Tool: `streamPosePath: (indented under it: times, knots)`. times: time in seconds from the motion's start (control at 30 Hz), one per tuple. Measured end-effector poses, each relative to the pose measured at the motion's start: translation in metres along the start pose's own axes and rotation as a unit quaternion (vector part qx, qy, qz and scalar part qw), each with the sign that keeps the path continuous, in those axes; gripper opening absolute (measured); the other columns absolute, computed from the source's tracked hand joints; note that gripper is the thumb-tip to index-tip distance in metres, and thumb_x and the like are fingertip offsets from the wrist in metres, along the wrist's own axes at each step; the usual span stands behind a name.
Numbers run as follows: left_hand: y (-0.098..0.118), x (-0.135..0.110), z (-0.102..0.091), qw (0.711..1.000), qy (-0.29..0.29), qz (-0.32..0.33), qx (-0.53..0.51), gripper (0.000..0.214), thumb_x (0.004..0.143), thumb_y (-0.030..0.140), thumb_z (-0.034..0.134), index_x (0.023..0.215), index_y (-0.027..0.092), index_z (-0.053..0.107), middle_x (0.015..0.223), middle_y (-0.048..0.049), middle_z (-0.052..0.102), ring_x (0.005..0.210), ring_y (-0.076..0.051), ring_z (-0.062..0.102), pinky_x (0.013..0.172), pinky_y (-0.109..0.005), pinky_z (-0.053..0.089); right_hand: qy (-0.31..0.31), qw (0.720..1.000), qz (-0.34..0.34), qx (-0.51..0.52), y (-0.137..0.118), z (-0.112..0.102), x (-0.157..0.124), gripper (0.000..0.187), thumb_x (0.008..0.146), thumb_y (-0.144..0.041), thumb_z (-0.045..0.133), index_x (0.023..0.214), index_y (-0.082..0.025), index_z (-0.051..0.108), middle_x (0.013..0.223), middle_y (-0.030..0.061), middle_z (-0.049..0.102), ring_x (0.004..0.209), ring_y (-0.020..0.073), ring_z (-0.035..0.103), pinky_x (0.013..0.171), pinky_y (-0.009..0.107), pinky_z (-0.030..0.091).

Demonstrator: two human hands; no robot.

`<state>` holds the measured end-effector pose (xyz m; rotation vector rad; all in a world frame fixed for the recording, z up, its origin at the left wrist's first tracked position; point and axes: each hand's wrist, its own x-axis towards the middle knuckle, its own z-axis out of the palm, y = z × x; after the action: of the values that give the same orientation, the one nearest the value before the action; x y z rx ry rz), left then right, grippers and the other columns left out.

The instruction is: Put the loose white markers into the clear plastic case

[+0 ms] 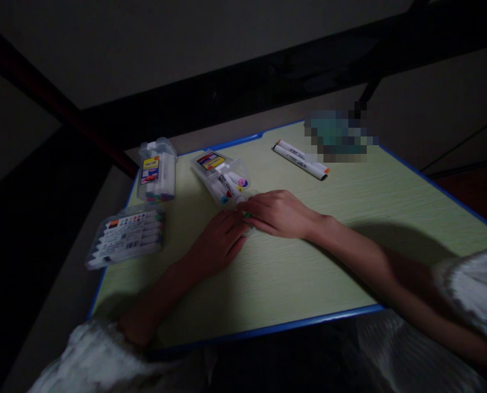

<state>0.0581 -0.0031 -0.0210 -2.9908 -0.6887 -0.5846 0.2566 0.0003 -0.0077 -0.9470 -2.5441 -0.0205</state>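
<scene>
In the middle of the table, a clear plastic marker case (210,168) lies with its open end towards me and several markers inside. A white marker (232,188) slants out of that end, and the fingers of my right hand (282,214) are closed around its near part. A small green spot shows between my hands. My left hand (216,243) is beside it, its fingers bent and closed near the same end of the case. What they grip is hidden.
Two white markers (300,160), one orange-ended and one black-ended, lie on the table (308,273) at the back. At the left, a filled marker case (157,172) stands behind another flat marker case (126,236). A blurred greenish thing (337,135) is at the far right corner.
</scene>
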Motion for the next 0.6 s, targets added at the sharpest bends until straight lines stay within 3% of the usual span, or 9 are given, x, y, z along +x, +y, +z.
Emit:
streamPosePath:
  times: [0.6]
  knots:
    - [0.0006,0.0016,0.0021,1.0,-0.005,-0.009,0.0,0.024,0.088,0.021,0.04,0.103,0.012,0.056,0.107,-0.0125,0.057,0.105,-0.024,0.05,0.093,-0.043,0.044,-0.022,1.0,0.022,-0.006,-0.0007,-0.0009,-0.001,0.032,0.09,-0.029,0.033,0.108,-0.014,0.055,0.086,0.0083,0.064,0.069,0.0154,0.055,0.059,0.027,0.03]
